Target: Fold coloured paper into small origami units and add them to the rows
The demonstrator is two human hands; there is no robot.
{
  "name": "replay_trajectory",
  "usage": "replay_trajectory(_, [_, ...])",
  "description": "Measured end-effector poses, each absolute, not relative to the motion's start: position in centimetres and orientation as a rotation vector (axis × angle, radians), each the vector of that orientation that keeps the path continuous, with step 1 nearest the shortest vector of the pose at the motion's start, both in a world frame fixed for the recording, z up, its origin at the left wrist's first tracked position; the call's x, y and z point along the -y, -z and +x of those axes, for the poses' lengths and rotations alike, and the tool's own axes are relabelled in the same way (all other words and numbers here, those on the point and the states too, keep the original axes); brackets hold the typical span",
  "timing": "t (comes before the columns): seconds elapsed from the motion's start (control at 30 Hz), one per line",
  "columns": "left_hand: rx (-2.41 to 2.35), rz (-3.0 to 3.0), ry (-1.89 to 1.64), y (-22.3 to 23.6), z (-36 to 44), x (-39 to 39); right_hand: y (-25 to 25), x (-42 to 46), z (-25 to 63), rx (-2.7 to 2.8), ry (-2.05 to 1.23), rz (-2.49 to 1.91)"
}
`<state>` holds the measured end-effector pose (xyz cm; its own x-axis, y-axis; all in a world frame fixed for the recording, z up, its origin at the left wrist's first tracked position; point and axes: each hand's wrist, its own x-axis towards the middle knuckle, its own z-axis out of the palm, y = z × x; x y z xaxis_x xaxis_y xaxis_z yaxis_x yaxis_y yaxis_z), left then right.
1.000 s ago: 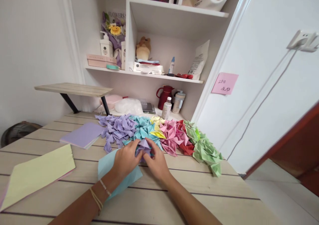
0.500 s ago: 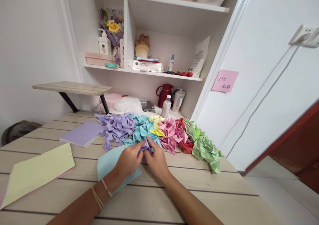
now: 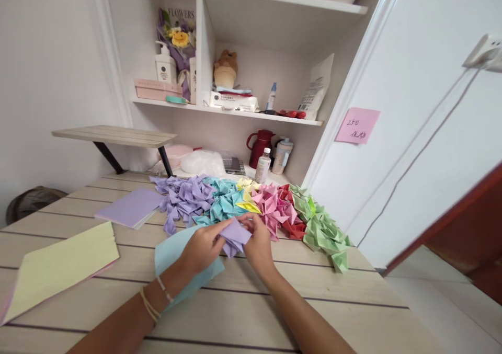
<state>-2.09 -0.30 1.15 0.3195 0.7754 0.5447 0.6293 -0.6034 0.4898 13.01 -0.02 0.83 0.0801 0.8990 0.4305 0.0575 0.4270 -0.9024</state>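
Note:
A small purple folded paper piece [image 3: 234, 236] is held between both my hands just above the wooden table [image 3: 243, 312]. My left hand [image 3: 202, 248] pinches its left side, over a light blue sheet [image 3: 172, 254]. My right hand [image 3: 259, 241] grips its right side with curled fingers. Just behind them lies a row of folded paper pieces [image 3: 251, 207] in purple, teal, yellow, pink, red and green.
A purple paper stack [image 3: 131, 207] and a pale yellow sheet [image 3: 63, 267] lie at the left. A small raised shelf [image 3: 113, 134] stands at the back left. White wall shelves [image 3: 235, 113] hold bottles, a red jug and boxes. A pink note [image 3: 356, 125] sticks to the right wall.
Both hands have lifted the purple piece slightly off the table and turned it, so its flat face now shows. The view has shifted a little.

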Motion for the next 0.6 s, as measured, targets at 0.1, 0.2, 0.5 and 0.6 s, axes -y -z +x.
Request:
replay_trajectory(0.1, [-1.170, 2.232, -1.210, -1.1, -2.6, -0.1, -1.0, -0.6, 13.9, 1.306, -0.893, -0.891])
replay_trajectory(0.2, [-1.032, 2.023, -1.204, -0.9, -2.7, -0.5, -1.3, -1.0, 14.4, 1.284, -1.031, -0.836])
replay_trajectory(0.5, [-0.731, 1.489, -1.205, -2.6, -3.5, -0.6, -2.3, -1.1, 16.0, 1.359, -1.421, -0.696])
replay_trajectory(0.6, [-0.753, 1.445, -1.164, -2.8, -3.7, -0.8, -2.8, -1.1, 16.5, 1.465, -1.368, -0.733])
